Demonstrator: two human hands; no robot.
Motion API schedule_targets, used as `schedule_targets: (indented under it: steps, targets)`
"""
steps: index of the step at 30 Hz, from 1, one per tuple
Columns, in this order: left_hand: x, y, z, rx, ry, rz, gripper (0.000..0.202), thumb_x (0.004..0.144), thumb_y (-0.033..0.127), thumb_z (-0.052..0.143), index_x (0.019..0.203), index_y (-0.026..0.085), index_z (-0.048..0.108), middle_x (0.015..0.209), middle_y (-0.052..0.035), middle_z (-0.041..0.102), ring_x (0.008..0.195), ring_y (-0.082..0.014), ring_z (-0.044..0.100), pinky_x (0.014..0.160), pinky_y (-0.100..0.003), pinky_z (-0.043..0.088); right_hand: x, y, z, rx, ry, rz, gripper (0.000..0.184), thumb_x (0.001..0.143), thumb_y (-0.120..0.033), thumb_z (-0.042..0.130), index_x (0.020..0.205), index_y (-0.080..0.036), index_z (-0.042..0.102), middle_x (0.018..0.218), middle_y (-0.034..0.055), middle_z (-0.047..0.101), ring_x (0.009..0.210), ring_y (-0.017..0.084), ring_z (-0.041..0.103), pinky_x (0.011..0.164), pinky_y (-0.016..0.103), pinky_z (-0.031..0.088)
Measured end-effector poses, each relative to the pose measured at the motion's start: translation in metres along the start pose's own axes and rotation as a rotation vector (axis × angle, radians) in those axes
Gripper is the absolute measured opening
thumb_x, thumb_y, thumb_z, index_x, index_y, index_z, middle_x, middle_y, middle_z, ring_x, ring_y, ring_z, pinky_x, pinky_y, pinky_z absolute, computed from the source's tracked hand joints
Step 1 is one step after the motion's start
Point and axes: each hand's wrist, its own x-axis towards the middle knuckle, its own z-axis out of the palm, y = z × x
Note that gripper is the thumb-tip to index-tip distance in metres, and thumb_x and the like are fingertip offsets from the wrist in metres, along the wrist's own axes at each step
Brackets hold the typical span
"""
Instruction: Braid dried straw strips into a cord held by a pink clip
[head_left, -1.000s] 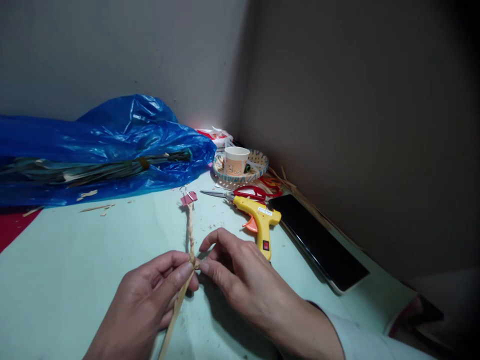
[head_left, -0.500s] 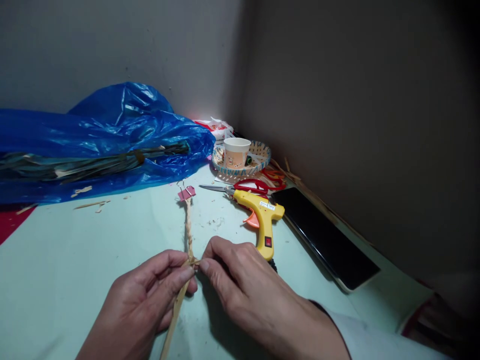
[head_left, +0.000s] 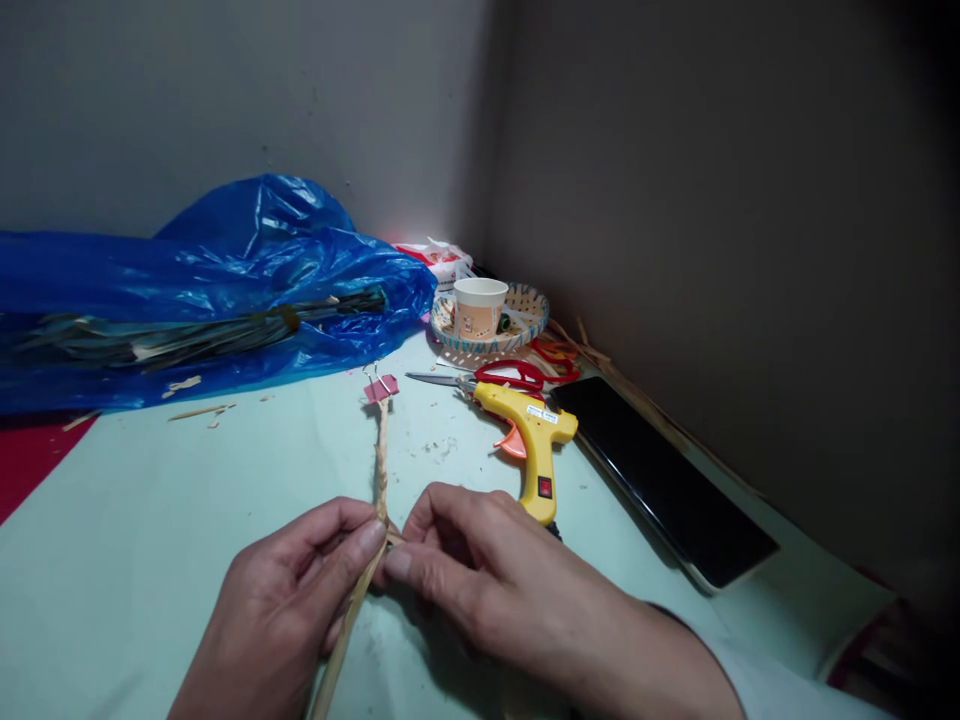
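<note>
A thin braid (head_left: 382, 455) of pale, flat plant strips runs toward me from a pink binder clip (head_left: 381, 388), which grips its far end on the table. My left hand (head_left: 289, 580) pinches the braid's near end between thumb and forefinger. Below that pinch a loose straw-coloured strip (head_left: 341, 645) hangs toward the front edge of the view. Close by on the right, my right hand (head_left: 480, 570) is closed in a pinch on a short side strip (head_left: 394, 537) at the same spot. The fingertips partly hide the crossing of the strips.
Right of the braid lie a yellow glue gun (head_left: 536, 440), red-handled scissors (head_left: 442, 380) and a black-screened phone (head_left: 667, 485). Behind them a paper cup (head_left: 478, 308) stands in a woven tray (head_left: 529, 325). A blue plastic bag (head_left: 300, 240) with dark strips (head_left: 210, 335) fills the back left.
My right thumb has moved down and left, closer to the left fingertips, with the side strip still pinched. The whole view has shifted slightly, so objects appear a little farther right.
</note>
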Motion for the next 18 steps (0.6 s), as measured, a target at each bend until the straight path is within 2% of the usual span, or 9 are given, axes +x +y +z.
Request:
schedule_targets:
  steps: [3, 7, 9, 13, 16, 18]
  targets:
    - [-0.0005, 0.0002, 0.0003, -0.027, -0.040, -0.022, 0.030, 0.071, 0.050, 0.070, 0.062, 0.022, 0.063, 0.064, 0.0012, 0.064, 0.066, -0.0154, 0.057, 0.042, -0.018, 0.030, -0.0006, 0.0012, -0.0042, -0.034, 0.003, -0.051, 0.031, 0.097, -0.038, 0.041, 0.082, -0.019, 0.061, 0.068, 0.0001, 0.060, 0.061, 0.012, 0.051, 0.055, 0.024, 0.034]
    - [-0.0003, -0.0009, 0.0009, -0.055, -0.022, -0.025, 0.029, 0.070, 0.049, 0.070, 0.063, 0.021, 0.065, 0.064, 0.0019, 0.062, 0.055, -0.0112, 0.049, 0.043, -0.018, 0.031, -0.0015, -0.0018, -0.0030, -0.210, 0.032, -0.082, 0.024, 0.094, -0.031, 0.046, 0.079, -0.020, 0.061, 0.065, -0.0013, 0.057, 0.064, 0.013, 0.050, 0.058, 0.025, 0.034]
    - [0.0003, -0.0019, 0.0017, -0.074, -0.024, -0.028, 0.028, 0.071, 0.048, 0.070, 0.065, 0.021, 0.066, 0.063, 0.0023, 0.062, 0.049, -0.0088, 0.042, 0.043, -0.019, 0.030, -0.0013, -0.0041, -0.0017, -0.237, 0.092, -0.101, 0.021, 0.093, -0.028, 0.048, 0.078, -0.020, 0.060, 0.069, -0.0009, 0.058, 0.068, 0.013, 0.050, 0.061, 0.025, 0.035]
    - [0.0016, -0.0041, 0.0033, -0.074, 0.000, -0.028, 0.029, 0.071, 0.048, 0.070, 0.065, 0.020, 0.066, 0.059, 0.0030, 0.060, 0.048, -0.0080, 0.038, 0.043, -0.018, 0.028, 0.0004, -0.0071, -0.0009, -0.055, 0.185, -0.054, 0.022, 0.092, -0.027, 0.048, 0.074, -0.017, 0.057, 0.067, -0.0009, 0.055, 0.063, 0.011, 0.047, 0.057, 0.024, 0.035]
    - [0.0029, -0.0047, 0.0020, -0.063, -0.017, -0.004, 0.031, 0.073, 0.048, 0.068, 0.060, 0.020, 0.064, 0.059, 0.0025, 0.059, 0.051, -0.0101, 0.043, 0.044, -0.018, 0.029, 0.0013, -0.0068, 0.0012, 0.105, 0.134, -0.007, 0.023, 0.091, -0.030, 0.048, 0.075, -0.017, 0.057, 0.062, -0.0022, 0.051, 0.057, 0.010, 0.044, 0.051, 0.023, 0.032]
    - [0.0039, -0.0045, -0.0001, -0.028, -0.045, 0.006, 0.030, 0.073, 0.048, 0.067, 0.061, 0.021, 0.064, 0.061, 0.0019, 0.060, 0.053, -0.0120, 0.047, 0.044, -0.019, 0.032, 0.0014, -0.0060, 0.0044, 0.088, 0.113, 0.000, 0.021, 0.091, -0.030, 0.049, 0.077, -0.017, 0.059, 0.063, -0.0017, 0.053, 0.058, 0.010, 0.045, 0.052, 0.023, 0.033]
